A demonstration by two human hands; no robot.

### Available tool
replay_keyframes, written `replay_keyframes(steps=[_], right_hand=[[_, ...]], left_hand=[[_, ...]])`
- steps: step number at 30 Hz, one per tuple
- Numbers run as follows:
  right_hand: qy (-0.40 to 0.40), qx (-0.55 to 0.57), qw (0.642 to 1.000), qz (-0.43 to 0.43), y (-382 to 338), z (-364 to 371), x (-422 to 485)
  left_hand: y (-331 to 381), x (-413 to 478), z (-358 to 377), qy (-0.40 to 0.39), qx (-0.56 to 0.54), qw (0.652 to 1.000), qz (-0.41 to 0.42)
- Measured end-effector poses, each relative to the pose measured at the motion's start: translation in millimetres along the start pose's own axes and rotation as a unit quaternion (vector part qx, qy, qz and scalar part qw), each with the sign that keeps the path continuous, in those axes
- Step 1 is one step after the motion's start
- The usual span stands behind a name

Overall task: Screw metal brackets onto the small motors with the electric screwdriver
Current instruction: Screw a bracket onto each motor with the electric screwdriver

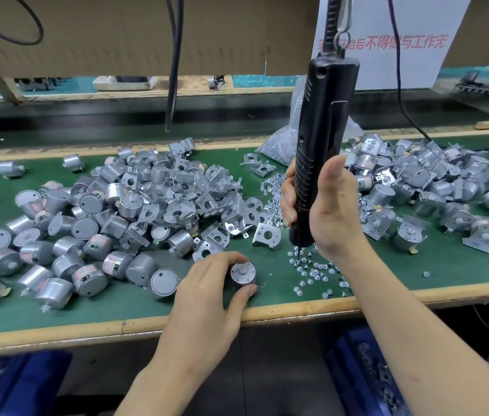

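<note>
A person's 2 bare hands work at a green bench (123,304), seen from above. The left hand (204,292), low in the view at 6 o'clock, curls its thumb and fingers around 1 small round silver motor (242,273) that stands on the bench with its shaft end up, near the front edge. At 2 o'clock from that motor, the right hand (333,211) wraps its fingers and thumb firmly around a black electric screwdriver (324,130). The tool is held nearly upright, and its bit points down into loose screws (315,270) scattered just beside the motor at 3 o'clock. A heap of motors (87,223) spreads toward 9 o'clock, with bare metal brackets (222,211) at 11 o'clock. A heap of bracketed motors (417,187) lies toward 2 o'clock, behind the right hand. A clear bag (282,142) of small silver parts sits at 12 o'clock.
</note>
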State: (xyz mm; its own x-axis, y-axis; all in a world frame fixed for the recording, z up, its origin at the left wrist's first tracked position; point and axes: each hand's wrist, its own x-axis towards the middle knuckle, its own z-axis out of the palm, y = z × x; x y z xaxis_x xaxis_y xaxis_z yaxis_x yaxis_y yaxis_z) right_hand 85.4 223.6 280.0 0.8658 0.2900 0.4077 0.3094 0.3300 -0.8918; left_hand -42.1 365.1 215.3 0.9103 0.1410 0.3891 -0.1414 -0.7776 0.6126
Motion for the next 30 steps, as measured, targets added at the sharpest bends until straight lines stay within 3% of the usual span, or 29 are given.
replay_keyframes(steps=[17, 30], right_hand=[[-0.005, 0.020, 0.999, -0.033, -9, 18, 5], [-0.013, 0.033, 0.999, -0.011, 3, 31, 0]], left_hand=[[2, 2, 1, 0.008, 0.007, 1.000, -0.008], [4, 3, 0, 0.000, 0.000, 1.000, -0.014]])
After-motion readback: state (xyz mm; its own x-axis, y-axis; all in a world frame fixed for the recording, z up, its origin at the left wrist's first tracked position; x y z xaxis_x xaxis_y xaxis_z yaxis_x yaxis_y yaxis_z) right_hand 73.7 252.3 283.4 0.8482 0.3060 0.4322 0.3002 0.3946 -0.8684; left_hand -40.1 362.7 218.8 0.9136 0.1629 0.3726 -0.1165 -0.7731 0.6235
